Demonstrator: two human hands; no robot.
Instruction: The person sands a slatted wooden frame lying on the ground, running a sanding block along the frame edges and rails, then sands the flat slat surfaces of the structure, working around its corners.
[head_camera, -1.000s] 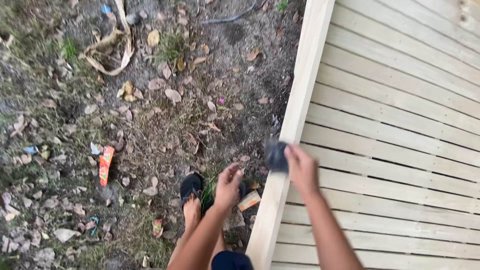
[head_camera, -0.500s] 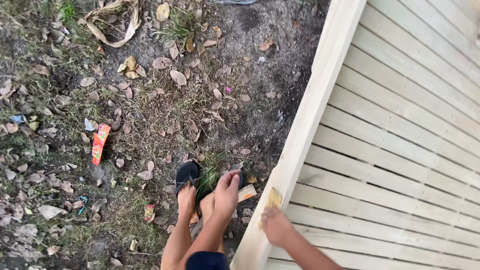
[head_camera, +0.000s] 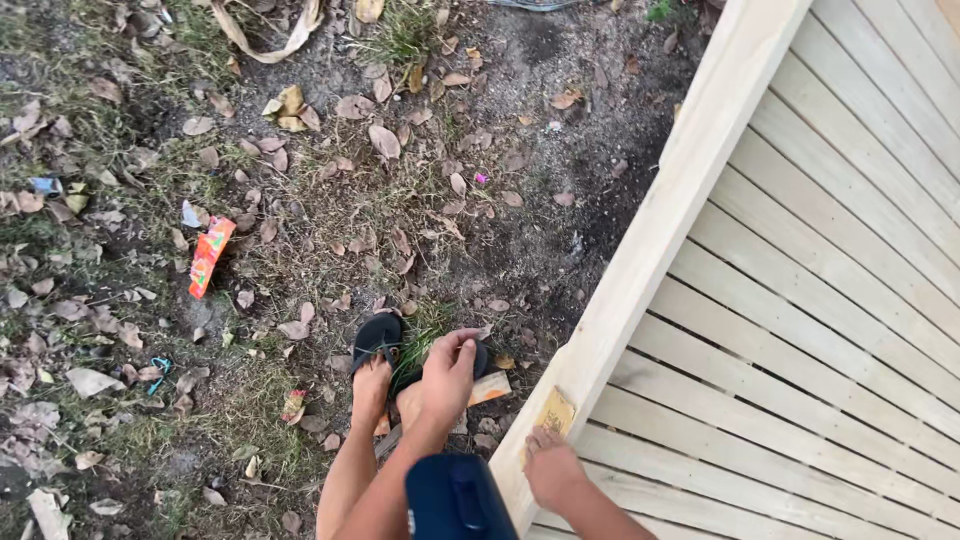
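The right hand (head_camera: 550, 470) now rests low on the slatted panel (head_camera: 800, 330), pressing a small yellow-brown sheet (head_camera: 557, 410), apparently sandpaper, against the frame rail (head_camera: 660, 230). One second earlier this hand was higher on the rail and gripped a dark object; that object is no longer in view. Half a second earlier the hand had already dropped to the sheet. The fingers lie curled over the sheet's lower edge, grasping it against the wood.

The left hand (head_camera: 448, 375) hangs released over the feet, holding nothing, as in the earlier views. Black sandals (head_camera: 378, 338) stand on littered ground (head_camera: 300, 200). A wood offcut (head_camera: 488, 388) lies beside them.

The change suggests that work has shifted from the dark object to rubbing the rail.
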